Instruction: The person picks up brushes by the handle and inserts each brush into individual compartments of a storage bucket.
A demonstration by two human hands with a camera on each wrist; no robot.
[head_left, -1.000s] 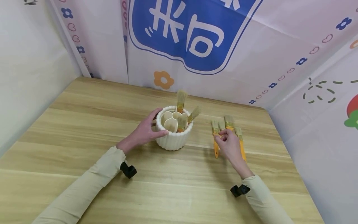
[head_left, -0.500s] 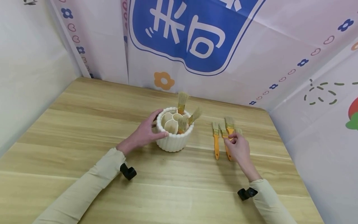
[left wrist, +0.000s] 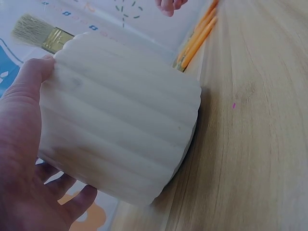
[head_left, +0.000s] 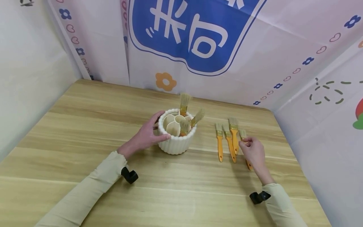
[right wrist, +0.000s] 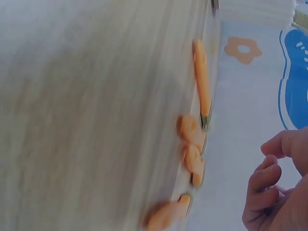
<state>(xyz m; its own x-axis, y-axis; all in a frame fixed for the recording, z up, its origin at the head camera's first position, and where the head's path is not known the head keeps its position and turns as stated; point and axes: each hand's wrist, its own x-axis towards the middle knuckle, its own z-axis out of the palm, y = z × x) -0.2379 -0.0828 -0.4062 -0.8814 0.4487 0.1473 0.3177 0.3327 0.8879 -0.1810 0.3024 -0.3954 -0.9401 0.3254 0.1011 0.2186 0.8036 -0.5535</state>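
A white ribbed pot (head_left: 176, 145) with petal-shaped compartments stands on the wooden table. My left hand (head_left: 144, 134) grips its left side, thumb at the front of the rim and fingers round the back; the left wrist view shows the ribbed wall (left wrist: 120, 110) beside the fingers. Three paintbrushes stand in the pot bristles up, one tall at the back (head_left: 184, 102), one leaning right (head_left: 198, 116), one in front (head_left: 184, 126). My right hand (head_left: 254, 153), fingers loosely curled and holding nothing, is over the rightmost loose paintbrush (head_left: 243, 133), hiding part of its orange handle.
To the pot's right lie several orange-handled paintbrushes, among them a leftmost one (head_left: 220, 146), a middle one (head_left: 230, 146) and a wider one (head_left: 234, 135), bristles away from me. White printed sheets (head_left: 244, 85) wall the table's (head_left: 158, 192) back and sides.
My right hand has moved rightward across the loose paintbrushes, from the left ones to the rightmost, uncovering the others. My left hand and the pot have stayed put.
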